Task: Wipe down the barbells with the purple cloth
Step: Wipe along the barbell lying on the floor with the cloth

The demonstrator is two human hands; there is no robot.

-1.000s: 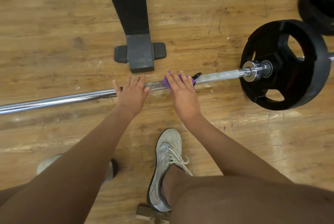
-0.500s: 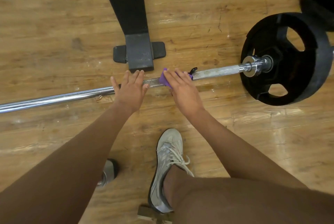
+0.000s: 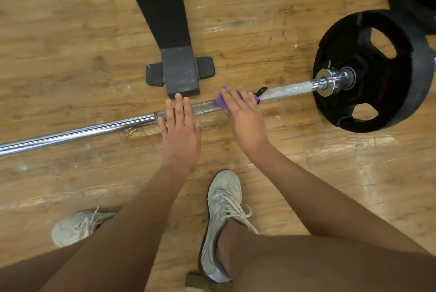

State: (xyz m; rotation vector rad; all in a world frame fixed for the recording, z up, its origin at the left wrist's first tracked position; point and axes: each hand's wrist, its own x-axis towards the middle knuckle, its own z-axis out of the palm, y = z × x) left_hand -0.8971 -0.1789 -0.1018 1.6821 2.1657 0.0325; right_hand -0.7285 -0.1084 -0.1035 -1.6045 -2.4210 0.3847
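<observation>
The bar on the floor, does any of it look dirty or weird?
Yes. The barbell looks dull and whitish between the purple cloth and the weight plate, while its left part shines. Maybe chalk or wear.

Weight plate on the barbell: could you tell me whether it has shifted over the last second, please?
No. The weight plate keeps the same gap from the black rack foot.

Wood floor (image 3: 59,44): barbell (image 3: 82,131) with plate (image 3: 401,93), black rack foot (image 3: 180,72), two sneakers (image 3: 224,209).
</observation>
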